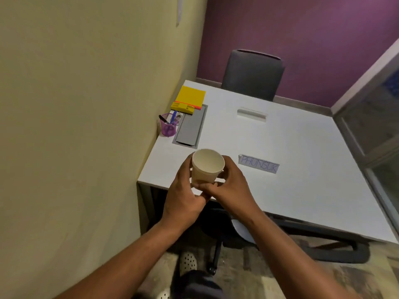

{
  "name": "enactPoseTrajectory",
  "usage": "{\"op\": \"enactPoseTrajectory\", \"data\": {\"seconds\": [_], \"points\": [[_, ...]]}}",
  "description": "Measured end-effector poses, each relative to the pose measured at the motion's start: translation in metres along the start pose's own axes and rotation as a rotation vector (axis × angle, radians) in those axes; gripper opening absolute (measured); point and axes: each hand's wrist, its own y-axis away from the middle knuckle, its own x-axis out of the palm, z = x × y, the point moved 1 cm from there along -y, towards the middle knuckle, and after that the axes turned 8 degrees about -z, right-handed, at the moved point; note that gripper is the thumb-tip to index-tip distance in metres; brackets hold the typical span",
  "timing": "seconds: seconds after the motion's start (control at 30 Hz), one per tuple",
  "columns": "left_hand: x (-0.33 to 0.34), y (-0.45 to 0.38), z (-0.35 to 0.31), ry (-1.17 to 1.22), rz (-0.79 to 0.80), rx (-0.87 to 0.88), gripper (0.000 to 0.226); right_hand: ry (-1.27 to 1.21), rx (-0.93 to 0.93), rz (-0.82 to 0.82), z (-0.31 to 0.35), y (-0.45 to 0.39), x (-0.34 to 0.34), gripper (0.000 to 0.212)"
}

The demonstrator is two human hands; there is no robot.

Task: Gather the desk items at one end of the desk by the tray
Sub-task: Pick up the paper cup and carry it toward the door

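An empty white paper cup [206, 167] is held upright above the near edge of the white desk [291, 147]. My left hand [183, 190] wraps its left side and my right hand [228, 186] grips its lower right side. At the desk's far left, by the wall, stand a purple mesh pen holder [168, 127] with pens, a yellow tray [183, 107] and a yellow notepad [191, 96]. A paper name card reading PHUNSUK [258, 164] lies to the right of the cup. A second white name card [251, 114] lies further back.
A grey cable flap [190, 126] is set in the desk beside the pen holder. A dark office chair [252, 75] stands behind the desk. Another chair's base [226, 231] sits under the near edge. A yellow wall is on the left, a glass partition [375, 126] on the right.
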Motion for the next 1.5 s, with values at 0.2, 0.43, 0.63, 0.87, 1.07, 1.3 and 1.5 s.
{"op": "enactPoseTrajectory", "data": {"seconds": [0.2,0.43,0.63,0.87,1.07,1.3,1.5], "points": [[0.031,0.028,-0.035,0.043,0.176,0.097,0.116,0.016,0.029,-0.153,0.01,0.047,-0.061,0.079],[0.086,0.052,-0.089,0.164,0.365,0.163,0.102,0.035,0.07,-0.329,-0.004,0.085,-0.135,0.078],[0.165,0.088,-0.135,0.218,0.386,0.131,0.073,0.081,0.15,-0.461,-0.037,0.121,-0.213,0.082],[0.279,0.14,-0.18,0.193,0.449,0.157,0.072,0.092,0.177,-0.519,-0.089,0.15,-0.334,0.084],[0.358,0.169,-0.212,0.162,0.489,0.183,0.067,0.022,0.177,-0.549,-0.127,0.161,-0.419,0.08],[0.405,0.174,-0.212,0.095,0.491,0.146,0.071,-0.064,0.184,-0.455,-0.166,0.144,-0.467,0.078],[0.452,0.151,-0.206,0.104,0.482,0.082,0.072,-0.098,0.241,-0.439,-0.201,0.104,-0.492,0.073]]}}
